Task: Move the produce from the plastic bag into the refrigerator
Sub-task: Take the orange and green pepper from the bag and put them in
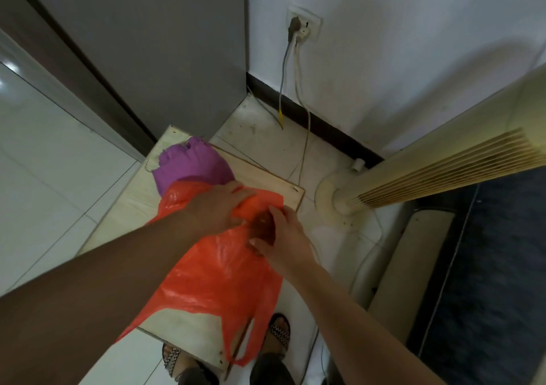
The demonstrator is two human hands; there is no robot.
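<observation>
On the wooden board (260,175) that lies on the floor at the foot of the grey refrigerator (141,45), an orange plastic bag (218,278) sprawls with its handles trailing toward the person's feet. Beyond the bag, nearer the refrigerator, sits a purple bag (189,166), bunched shut at its top. The left hand (218,207) presses down on the far end of the orange bag, its fingers (239,191) curled and gripping a fold of the plastic. The right hand (283,237) is just beside it on the same bag, its fingers (260,244) bent inward and pinching the film, as if to pull the mouth apart. The refrigerator shows only a closed grey face, with no shelf or drawer in sight. No produce is visible: what the orange bag holds is hidden by the plastic and the hands, though a dark spot between the hands may be part of it. By this, the task looks barely begun; the bag is not yet opened, nothing is out, and the refrigerator door has yet to be opened.
</observation>
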